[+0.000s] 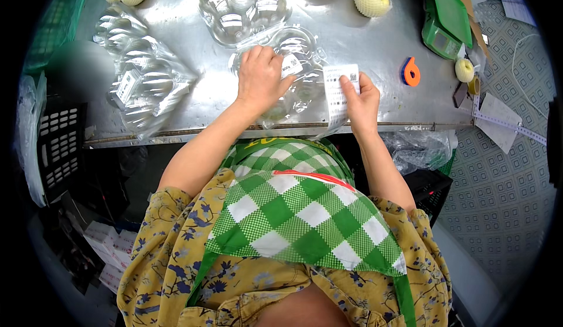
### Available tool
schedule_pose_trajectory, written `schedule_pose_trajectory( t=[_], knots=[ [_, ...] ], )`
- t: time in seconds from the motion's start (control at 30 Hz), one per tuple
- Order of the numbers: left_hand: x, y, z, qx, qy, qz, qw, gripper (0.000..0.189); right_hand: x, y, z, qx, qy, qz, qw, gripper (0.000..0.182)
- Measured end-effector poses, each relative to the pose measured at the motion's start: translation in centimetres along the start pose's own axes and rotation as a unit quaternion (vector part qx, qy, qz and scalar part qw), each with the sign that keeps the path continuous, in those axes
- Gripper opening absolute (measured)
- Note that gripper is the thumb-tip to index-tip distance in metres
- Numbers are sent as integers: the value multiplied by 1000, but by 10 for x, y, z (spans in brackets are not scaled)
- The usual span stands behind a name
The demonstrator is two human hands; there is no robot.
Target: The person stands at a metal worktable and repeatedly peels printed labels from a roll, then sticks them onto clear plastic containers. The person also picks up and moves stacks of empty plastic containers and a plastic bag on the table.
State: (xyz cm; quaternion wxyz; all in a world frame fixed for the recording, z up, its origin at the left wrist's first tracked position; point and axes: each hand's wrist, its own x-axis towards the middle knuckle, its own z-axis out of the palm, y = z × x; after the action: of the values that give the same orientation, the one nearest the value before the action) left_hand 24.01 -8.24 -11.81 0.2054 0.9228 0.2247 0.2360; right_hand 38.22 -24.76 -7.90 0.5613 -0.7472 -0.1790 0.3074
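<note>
My left hand [264, 78] lies over the lower half of a hinged clear plastic fruit clamshell [303, 41], beside a white printed label [291, 66] on it. The clamshell's other half [244, 10] lies opened out behind. My right hand [363, 100] pinches a strip of white printed labels [336, 89] between thumb and fingers, just right of the clamshell; the strip hangs down towards the table's front edge. Whether my left fingers grip the plastic cannot be told.
Nested clear clamshells [149, 80] in film lie at the left. Fruits in foam nets [372, 0] stand at the back. To the right are an orange tape dispenser [411, 71], a green scale [451, 17] and another netted fruit [464, 70]. A black crate [61, 146] is at the left edge.
</note>
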Motion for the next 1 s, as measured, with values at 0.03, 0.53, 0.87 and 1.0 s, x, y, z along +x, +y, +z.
schedule_pose_trajectory(
  t=[0.03,0.53,0.87,1.0],
  knots=[
    [0,0,-3,-13,10,3,1000,47,6,3,1,-32,17,-22,999,17],
    [-45,8,-121,-551,216,-298,749,69,-19,-64,38,142,-77,-116,980,18],
    [-100,-107,-236,-285,402,-388,779,73,-30,-63,40,1,-131,-68,989,14],
    [-161,-186,-195,-75,212,-548,806,88,-32,-54,40,28,-166,-37,985,9]
  ],
)
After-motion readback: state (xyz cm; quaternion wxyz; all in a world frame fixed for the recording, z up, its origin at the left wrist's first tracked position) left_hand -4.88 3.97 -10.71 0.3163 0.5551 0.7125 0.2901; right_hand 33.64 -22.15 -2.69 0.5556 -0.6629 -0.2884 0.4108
